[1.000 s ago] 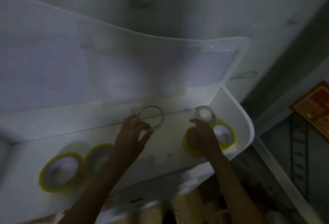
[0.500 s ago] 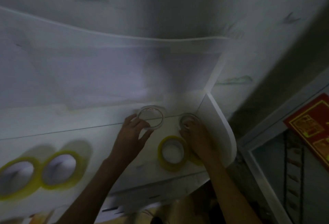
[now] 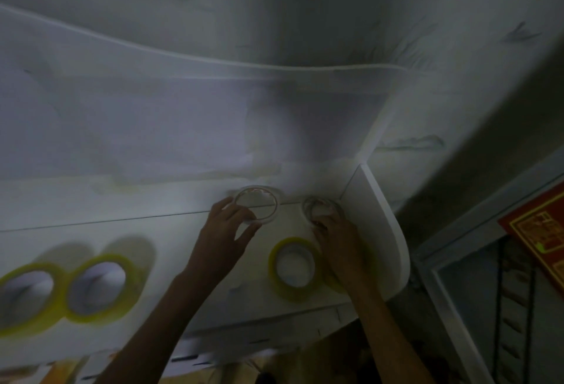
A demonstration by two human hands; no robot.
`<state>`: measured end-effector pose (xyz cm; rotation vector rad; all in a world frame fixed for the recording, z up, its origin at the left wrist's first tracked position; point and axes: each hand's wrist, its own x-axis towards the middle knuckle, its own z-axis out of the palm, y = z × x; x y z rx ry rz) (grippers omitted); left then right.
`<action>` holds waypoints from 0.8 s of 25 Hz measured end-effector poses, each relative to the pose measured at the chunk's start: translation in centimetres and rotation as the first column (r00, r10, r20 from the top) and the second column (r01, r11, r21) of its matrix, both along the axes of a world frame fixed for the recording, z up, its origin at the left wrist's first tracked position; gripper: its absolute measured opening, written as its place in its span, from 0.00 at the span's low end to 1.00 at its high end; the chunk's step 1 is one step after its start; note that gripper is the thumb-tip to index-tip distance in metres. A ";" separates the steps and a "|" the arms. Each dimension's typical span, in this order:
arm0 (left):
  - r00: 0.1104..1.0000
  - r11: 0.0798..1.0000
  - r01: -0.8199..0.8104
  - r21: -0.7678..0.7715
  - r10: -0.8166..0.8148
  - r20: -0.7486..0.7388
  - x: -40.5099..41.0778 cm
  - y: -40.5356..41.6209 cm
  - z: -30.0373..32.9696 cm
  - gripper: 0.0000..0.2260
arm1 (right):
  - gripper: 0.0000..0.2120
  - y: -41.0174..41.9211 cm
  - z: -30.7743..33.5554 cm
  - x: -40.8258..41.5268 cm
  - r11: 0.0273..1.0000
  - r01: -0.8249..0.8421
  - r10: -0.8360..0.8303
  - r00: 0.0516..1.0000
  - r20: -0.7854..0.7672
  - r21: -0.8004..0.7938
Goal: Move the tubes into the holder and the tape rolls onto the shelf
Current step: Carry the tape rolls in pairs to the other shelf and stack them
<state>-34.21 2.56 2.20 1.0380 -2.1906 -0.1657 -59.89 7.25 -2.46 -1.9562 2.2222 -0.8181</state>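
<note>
A white shelf holds several tape rolls. My left hand pinches a thin clear tape roll at the shelf's back, thumb and fingers on its near rim. My right hand grips a smaller clear tape roll in the back right corner, next to the side panel. A yellow tape roll lies flat just left of my right wrist. Another yellow roll is mostly hidden under that hand. Two more yellow rolls lie at the left. No tubes or holder are in view.
The shelf's rounded side panel closes the right end. A curved upper shelf edge runs above. A white wall stands behind. A red printed board and a grey frame are at the right. The scene is dim and blurred.
The view has swung right, so the shelf shifts left in the frame. My right hand moved the small clear roll back into the corner. My left hand stays on its clear roll.
</note>
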 end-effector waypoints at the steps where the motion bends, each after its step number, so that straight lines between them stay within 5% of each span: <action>1: 1.000 1.000 -0.004 -0.001 0.004 -0.004 0.2 0.1 0.0 0.09 | 0.11 0.2 0.1 0.0 1.000 -0.004 0.004 1.000 0.018 -0.009; 6: 0.997 0.996 -0.063 -0.063 0.060 -0.049 2.0 1.6 1.0 0.10 | 0.16 0.8 2.2 1.9 0.992 -0.084 0.097 0.983 0.156 -0.093; 11: 0.981 0.979 -0.185 -0.088 0.179 -0.074 7.9 3.6 3.1 0.09 | 0.12 0.9 5.8 7.5 0.946 -0.215 0.276 0.926 0.258 -0.242; 20: 0.882 0.866 -0.468 -0.180 0.445 -0.154 26.7 12.3 9.0 0.08 | 0.10 1.7 12.6 27.2 0.787 -0.496 0.604 0.742 0.291 -0.368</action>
